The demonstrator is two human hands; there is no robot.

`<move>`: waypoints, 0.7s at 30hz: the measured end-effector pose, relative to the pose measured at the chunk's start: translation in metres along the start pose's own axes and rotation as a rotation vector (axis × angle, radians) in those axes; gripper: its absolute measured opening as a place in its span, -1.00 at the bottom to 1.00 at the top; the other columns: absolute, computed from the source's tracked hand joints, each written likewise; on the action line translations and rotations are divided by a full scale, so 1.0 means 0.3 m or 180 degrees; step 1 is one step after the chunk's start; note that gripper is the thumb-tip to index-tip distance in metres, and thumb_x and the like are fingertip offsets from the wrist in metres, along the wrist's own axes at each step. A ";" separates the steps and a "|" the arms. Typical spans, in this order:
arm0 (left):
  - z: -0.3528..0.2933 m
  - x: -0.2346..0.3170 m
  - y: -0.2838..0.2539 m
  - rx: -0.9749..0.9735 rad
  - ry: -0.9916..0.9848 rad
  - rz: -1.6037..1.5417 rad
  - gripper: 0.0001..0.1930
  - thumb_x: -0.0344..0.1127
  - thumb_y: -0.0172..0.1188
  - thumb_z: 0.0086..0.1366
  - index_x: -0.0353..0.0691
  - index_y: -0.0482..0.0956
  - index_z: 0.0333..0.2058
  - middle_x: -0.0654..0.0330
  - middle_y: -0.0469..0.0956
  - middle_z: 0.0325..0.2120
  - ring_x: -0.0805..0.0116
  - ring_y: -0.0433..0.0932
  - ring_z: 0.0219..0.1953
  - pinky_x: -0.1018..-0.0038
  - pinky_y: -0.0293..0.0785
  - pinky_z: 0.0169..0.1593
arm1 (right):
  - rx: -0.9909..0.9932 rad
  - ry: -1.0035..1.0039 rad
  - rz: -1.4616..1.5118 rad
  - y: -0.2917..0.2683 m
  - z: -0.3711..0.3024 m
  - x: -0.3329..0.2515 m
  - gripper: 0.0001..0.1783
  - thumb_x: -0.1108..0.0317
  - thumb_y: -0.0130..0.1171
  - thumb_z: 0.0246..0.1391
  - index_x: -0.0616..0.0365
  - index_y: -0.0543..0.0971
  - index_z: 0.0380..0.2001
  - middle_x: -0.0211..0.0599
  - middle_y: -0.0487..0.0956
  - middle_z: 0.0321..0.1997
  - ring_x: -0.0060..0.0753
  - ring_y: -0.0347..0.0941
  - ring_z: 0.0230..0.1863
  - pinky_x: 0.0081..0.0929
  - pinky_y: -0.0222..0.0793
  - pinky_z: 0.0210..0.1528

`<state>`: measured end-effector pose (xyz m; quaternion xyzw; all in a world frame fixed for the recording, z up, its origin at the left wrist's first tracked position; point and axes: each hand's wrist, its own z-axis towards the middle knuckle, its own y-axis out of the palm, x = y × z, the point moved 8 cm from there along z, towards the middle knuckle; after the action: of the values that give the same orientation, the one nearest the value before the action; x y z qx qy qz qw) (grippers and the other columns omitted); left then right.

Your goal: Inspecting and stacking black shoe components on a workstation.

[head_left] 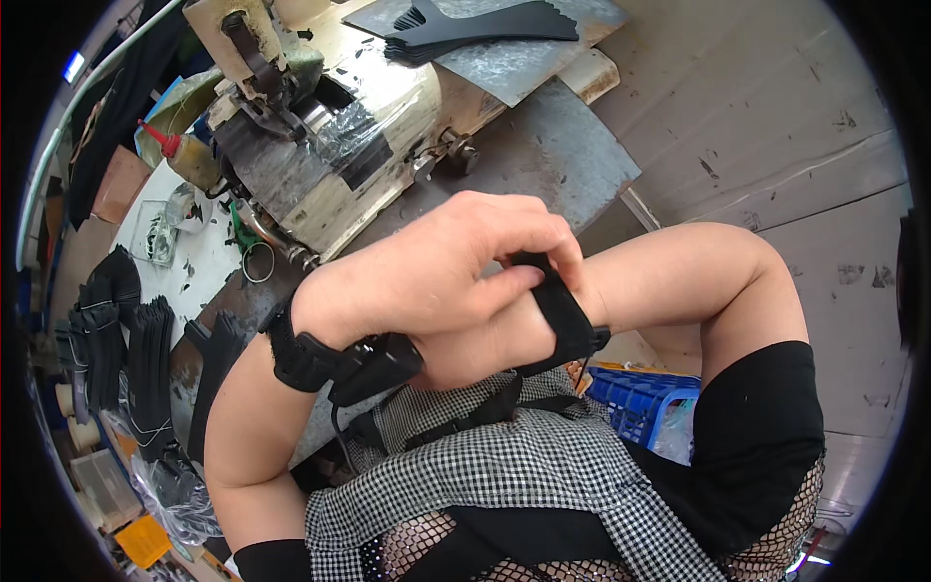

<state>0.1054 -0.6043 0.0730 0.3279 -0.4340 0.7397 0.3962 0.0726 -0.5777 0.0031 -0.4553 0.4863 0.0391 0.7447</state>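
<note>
My left hand [417,262] reaches across my body, its thumb and fingers pinched on the black wrist strap [564,312] around my right wrist. Folded inward beneath it is my right hand [495,344]; its fingers are hidden, so their pose does not show. A small dark device sits on the right strap's lower edge. Around my left wrist is another black strap [284,354], carrying a black box-shaped device [380,369] with a cable hanging down. Both hands are held in front of my checked apron [524,446], near the bench edge.
Beyond my hands stands a worn cream industrial machine [407,107]. Black cut pieces [485,29] lie stacked on a metal sheet. Left are a red-tipped bottle [189,155], green-handled scissors [257,262] and bundled black strips [150,369]. A blue basket [630,398] is low at right.
</note>
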 end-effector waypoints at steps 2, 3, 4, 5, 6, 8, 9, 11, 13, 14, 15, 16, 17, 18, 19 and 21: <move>-0.001 0.012 0.012 0.0003 0.0080 -0.0021 -0.81 -0.61 0.15 0.13 -0.30 0.61 -0.27 0.16 0.59 -0.35 0.28 0.60 -0.25 0.40 0.53 -0.15 | 0.0710 -0.0214 -0.0107 -0.030 -0.021 -0.046 -0.68 0.33 0.06 0.14 0.32 0.56 -0.12 -0.06 0.60 -0.12 -0.30 0.52 -0.06 -0.34 0.40 0.04; -0.005 -0.004 0.006 0.0098 -0.0165 -0.0154 -0.82 -0.62 0.15 0.14 -0.31 0.60 -0.26 0.17 0.59 -0.36 0.33 0.60 -0.27 0.43 0.54 -0.16 | 0.0972 -0.0331 -0.0085 -0.045 -0.029 -0.059 -0.68 0.32 0.05 0.16 0.32 0.56 -0.11 -0.06 0.60 -0.11 -0.28 0.53 -0.05 -0.33 0.41 0.04; -0.013 -0.019 0.003 0.0157 -0.0422 -0.0284 -0.82 -0.62 0.15 0.15 -0.32 0.58 -0.25 0.18 0.59 -0.37 0.38 0.59 -0.29 0.46 0.54 -0.18 | 0.0904 -0.0246 -0.0465 -0.034 -0.030 -0.060 -0.67 0.31 0.04 0.18 0.32 0.56 -0.11 -0.06 0.61 -0.10 -0.26 0.53 -0.05 -0.31 0.41 0.05; -0.021 -0.034 0.000 0.0236 -0.0672 -0.0428 -0.82 -0.62 0.15 0.16 -0.33 0.57 -0.24 0.19 0.59 -0.37 0.43 0.59 -0.30 0.48 0.55 -0.19 | 0.0742 -0.0167 -0.0767 -0.023 -0.032 -0.053 -0.67 0.30 0.04 0.18 0.32 0.56 -0.11 -0.07 0.61 -0.11 -0.25 0.53 -0.05 -0.30 0.41 0.04; -0.030 -0.039 0.000 0.0263 -0.0820 -0.0397 -0.83 -0.63 0.15 0.17 -0.33 0.56 -0.25 0.21 0.58 -0.38 0.47 0.58 -0.31 0.51 0.55 -0.21 | 0.0620 -0.0235 -0.1054 -0.010 -0.029 -0.058 -0.67 0.29 0.04 0.19 0.31 0.56 -0.11 -0.08 0.61 -0.11 -0.23 0.53 -0.05 -0.29 0.42 0.03; -0.043 -0.050 0.001 0.0410 -0.1030 -0.0392 -0.85 -0.63 0.15 0.19 -0.32 0.53 -0.25 0.25 0.57 -0.39 0.55 0.56 -0.33 0.57 0.56 -0.23 | 0.0433 -0.0366 -0.0988 -0.002 -0.025 -0.059 -0.69 0.29 0.05 0.16 0.27 0.57 -0.13 -0.10 0.61 -0.12 -0.23 0.53 -0.05 -0.28 0.43 -0.01; -0.053 -0.073 -0.003 0.0520 -0.1289 -0.0479 -0.85 -0.64 0.14 0.19 -0.32 0.52 -0.26 0.26 0.56 -0.40 0.57 0.56 -0.33 0.58 0.55 -0.24 | 0.0272 -0.0448 -0.0977 0.008 -0.021 -0.065 -0.70 0.29 0.05 0.15 0.25 0.57 -0.14 -0.10 0.61 -0.13 -0.23 0.53 -0.05 -0.27 0.44 -0.03; -0.066 -0.108 -0.014 0.0817 -0.1506 -0.0749 -0.86 -0.65 0.11 0.20 -0.32 0.50 -0.28 0.30 0.54 -0.41 0.60 0.54 -0.34 0.61 0.55 -0.25 | -0.0006 -0.1293 -0.2990 0.075 -0.010 -0.128 -0.75 0.32 0.14 0.01 0.22 0.59 -0.26 -0.14 0.59 -0.25 -0.25 0.52 -0.14 -0.32 0.44 -0.10; -0.099 -0.159 -0.052 0.1057 -0.1917 -0.0521 -0.87 -0.67 0.07 0.21 -0.32 0.49 -0.33 0.35 0.50 -0.44 0.64 0.53 -0.36 0.64 0.54 -0.28 | -0.0686 -0.1457 -0.3648 0.123 0.001 -0.127 -0.80 0.34 0.19 -0.10 0.19 0.60 -0.38 -0.18 0.58 -0.36 -0.26 0.53 -0.25 -0.37 0.45 -0.18; -0.118 -0.185 -0.073 0.1134 -0.2119 -0.0547 -0.88 -0.67 0.05 0.22 -0.32 0.49 -0.34 0.35 0.49 -0.45 0.64 0.52 -0.37 0.64 0.53 -0.29 | -0.1164 -0.1223 -0.3261 0.131 -0.001 -0.119 -0.83 0.34 0.19 -0.14 0.18 0.60 -0.44 -0.21 0.58 -0.42 -0.27 0.53 -0.30 -0.40 0.47 -0.23; -0.137 -0.201 -0.067 0.0929 -0.2261 -0.0933 -0.90 -0.65 0.09 0.22 -0.32 0.52 -0.37 0.36 0.49 -0.47 0.64 0.52 -0.38 0.65 0.52 -0.29 | -0.1549 -0.1063 -0.2755 0.134 -0.003 -0.122 -0.85 0.34 0.20 -0.17 0.18 0.60 -0.50 -0.23 0.57 -0.48 -0.28 0.54 -0.36 -0.44 0.48 -0.27; -0.130 -0.185 -0.056 0.0828 -0.1937 -0.1293 -0.90 -0.64 0.08 0.22 -0.32 0.54 -0.38 0.35 0.52 -0.47 0.63 0.52 -0.41 0.64 0.51 -0.33 | -0.1397 -0.1074 -0.2632 0.101 0.006 -0.148 -0.86 0.33 0.20 -0.20 0.17 0.59 -0.54 -0.27 0.56 -0.52 -0.30 0.54 -0.40 -0.43 0.48 -0.33; -0.141 -0.175 -0.050 0.0766 -0.1820 -0.1555 -0.88 -0.63 0.08 0.22 -0.32 0.57 -0.38 0.33 0.55 -0.47 0.63 0.52 -0.45 0.64 0.49 -0.36 | -0.1181 -0.1169 -0.2403 0.063 0.016 -0.182 -0.86 0.32 0.21 -0.22 0.17 0.58 -0.59 -0.31 0.55 -0.57 -0.31 0.53 -0.44 -0.42 0.47 -0.39; -0.155 -0.181 -0.034 0.0674 -0.1934 -0.1711 -0.87 -0.62 0.08 0.22 -0.32 0.60 -0.38 0.32 0.58 -0.47 0.62 0.52 -0.48 0.64 0.48 -0.39 | -0.1157 -0.1163 -0.2241 0.032 0.026 -0.199 -0.86 0.31 0.22 -0.24 0.16 0.57 -0.63 -0.35 0.53 -0.61 -0.32 0.53 -0.48 -0.42 0.46 -0.45; -0.165 -0.165 -0.032 0.0585 -0.1823 -0.1967 -0.93 -0.60 0.13 0.23 -0.34 0.56 -0.40 0.33 0.55 -0.45 0.62 0.53 -0.39 0.63 0.49 -0.28 | -0.0853 -0.1402 -0.1721 -0.014 0.036 -0.252 -0.90 0.38 0.21 -0.23 0.17 0.54 -0.65 -0.32 0.51 -0.65 -0.26 0.52 -0.55 -0.32 0.40 -0.56; -0.173 -0.172 -0.026 0.0578 -0.1895 -0.2141 -0.95 -0.58 0.14 0.22 -0.35 0.57 -0.39 0.29 0.56 -0.42 0.60 0.53 -0.36 0.61 0.48 -0.25 | -0.0362 -0.1429 -0.0049 -0.124 0.066 -0.309 -0.86 0.34 0.21 -0.23 0.20 0.62 -0.64 -0.13 0.58 -0.63 -0.07 0.58 -0.53 -0.21 0.49 -0.46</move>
<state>0.1292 -0.5706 0.0121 0.6822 -0.3318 0.4786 0.4421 0.0563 -0.5495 0.0998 -0.4802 0.3020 0.1610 0.8077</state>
